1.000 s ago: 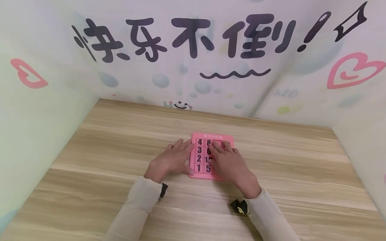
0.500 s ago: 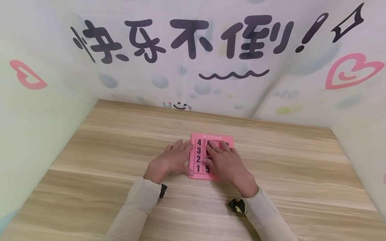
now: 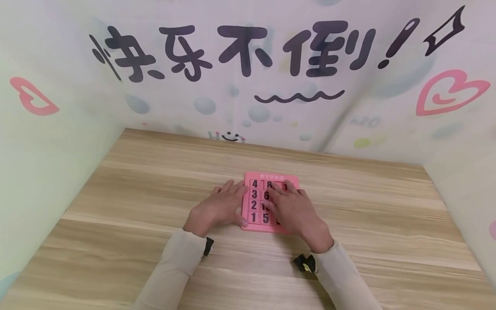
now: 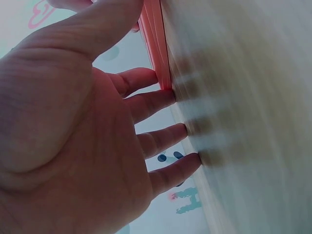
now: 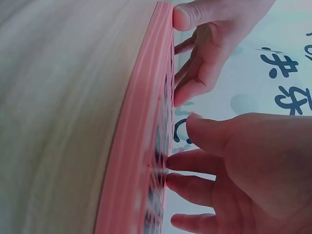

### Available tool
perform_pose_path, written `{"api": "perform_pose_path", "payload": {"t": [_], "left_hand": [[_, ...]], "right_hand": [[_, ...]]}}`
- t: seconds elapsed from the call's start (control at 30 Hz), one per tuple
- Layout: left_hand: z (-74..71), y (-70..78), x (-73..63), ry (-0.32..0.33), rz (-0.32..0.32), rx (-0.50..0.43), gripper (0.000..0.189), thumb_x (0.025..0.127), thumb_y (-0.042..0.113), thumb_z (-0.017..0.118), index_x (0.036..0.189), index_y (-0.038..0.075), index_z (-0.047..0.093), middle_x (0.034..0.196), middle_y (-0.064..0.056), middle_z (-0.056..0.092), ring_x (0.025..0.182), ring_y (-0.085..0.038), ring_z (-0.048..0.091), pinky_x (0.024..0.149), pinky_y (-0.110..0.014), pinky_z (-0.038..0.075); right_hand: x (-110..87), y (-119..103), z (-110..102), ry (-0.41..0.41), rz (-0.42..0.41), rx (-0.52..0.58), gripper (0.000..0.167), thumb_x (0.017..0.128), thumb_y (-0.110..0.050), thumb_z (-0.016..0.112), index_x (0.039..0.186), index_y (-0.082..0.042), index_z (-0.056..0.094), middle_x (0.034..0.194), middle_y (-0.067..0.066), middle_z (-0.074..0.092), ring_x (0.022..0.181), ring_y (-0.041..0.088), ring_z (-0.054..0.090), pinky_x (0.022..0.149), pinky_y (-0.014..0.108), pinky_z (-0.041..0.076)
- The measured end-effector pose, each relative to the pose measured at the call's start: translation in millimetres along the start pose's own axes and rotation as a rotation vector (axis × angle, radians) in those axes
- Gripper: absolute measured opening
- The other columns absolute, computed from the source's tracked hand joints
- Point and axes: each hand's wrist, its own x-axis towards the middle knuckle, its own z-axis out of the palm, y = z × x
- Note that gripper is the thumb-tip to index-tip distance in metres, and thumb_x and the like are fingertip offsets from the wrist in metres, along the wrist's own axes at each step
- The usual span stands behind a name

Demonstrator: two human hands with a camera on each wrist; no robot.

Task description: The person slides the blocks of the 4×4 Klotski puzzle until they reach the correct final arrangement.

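A pink sliding number puzzle (image 3: 272, 176) lies flat on the wooden table, its black-numbered tiles facing up. The left column reads 4, 3, 2, 1 from the top. My left hand (image 3: 218, 206) rests along the puzzle's left side, fingertips at the edge and thumb by the near left corner. The left wrist view shows its fingers (image 4: 151, 105) spread and nearly straight. My right hand (image 3: 295, 210) lies over the right part, fingers touching tiles near the upper middle and hiding several. Seen from the right wrist, those fingers (image 5: 195, 190) reach the tile face while the thumb stays off it.
The wood-grain table (image 3: 147, 172) surrounds the puzzle. A white printed backdrop (image 3: 232, 107) with large black characters rises behind it, and pale side walls (image 3: 46, 163) stand left and right. A black strap (image 3: 305, 263) shows at the right cuff.
The 8 tile has slid slightly right, away from the 4. My right fingers have shifted a little over the tiles, uncovering more of the 6 and 10. The left hand keeps its place.
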Motion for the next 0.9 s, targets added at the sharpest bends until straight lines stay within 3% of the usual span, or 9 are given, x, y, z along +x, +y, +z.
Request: {"api": "perform_pose_path", "payload": {"t": [0.9], "left_hand": [[1.6,-1.6,-1.8,0.03,0.02,-0.008,0.096,0.081,0.039,0.081,0.157,0.013,0.028,0.167,-0.007,0.014,0.154,-0.035,0.006,0.123,-0.057,0.011]], "right_hand": [[-6.9,15.0,-9.2,-0.043,0.034,0.038,0.054,0.103,-0.045,0.046,0.146,-0.013,0.051,0.155,0.008,0.041,0.144,0.044,0.031,0.109,0.065,0.034]]}}
